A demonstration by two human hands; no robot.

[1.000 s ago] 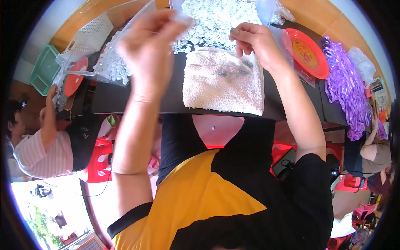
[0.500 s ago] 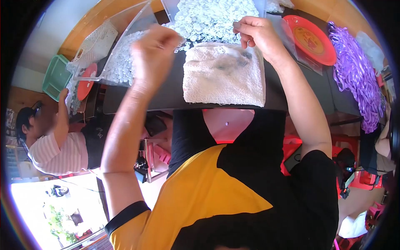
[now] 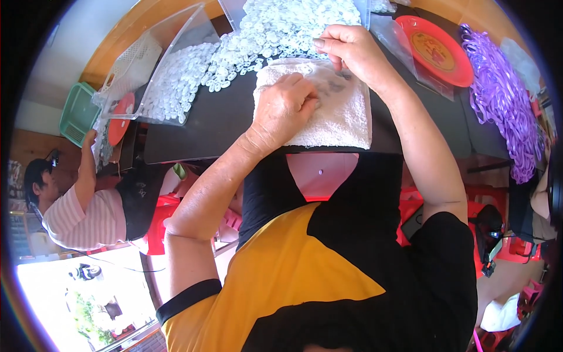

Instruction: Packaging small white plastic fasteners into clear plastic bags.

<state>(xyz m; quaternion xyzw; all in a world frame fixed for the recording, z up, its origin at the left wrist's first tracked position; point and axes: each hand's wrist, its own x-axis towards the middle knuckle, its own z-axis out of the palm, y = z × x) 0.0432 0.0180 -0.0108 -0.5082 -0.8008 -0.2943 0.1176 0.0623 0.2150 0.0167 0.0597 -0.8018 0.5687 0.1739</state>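
A folded white towel (image 3: 334,126) with dark smudges lies at the table's near edge. Over its left half is my left hand (image 3: 281,108), fingers curled and thumb against them; whatever they may hold is hidden. My right hand (image 3: 355,51) hovers at the towel's far right, thumb and forefinger pinched together by the heap of small whitish plastic rings (image 3: 293,26). What sits in that pinch is too small to name. One loose piece rests on the towel's far edge. The heap spills leftward, beyond my left hand, into a tipped clear plastic bin (image 3: 136,111).
To the right, a red round tray (image 3: 443,50) overlaps a clear plastic sheet (image 3: 410,61). Beyond it hangs a bundle of purple ribbon (image 3: 498,100). At left are a white basket (image 3: 135,58), a green basket (image 3: 76,114), a red plate (image 3: 121,117) and a seated person (image 3: 88,205).
My left hand has come from the heap at the left, right and nearer, onto the towel. My right hand has shifted slightly left, still pinched. The person at left has turned the head.
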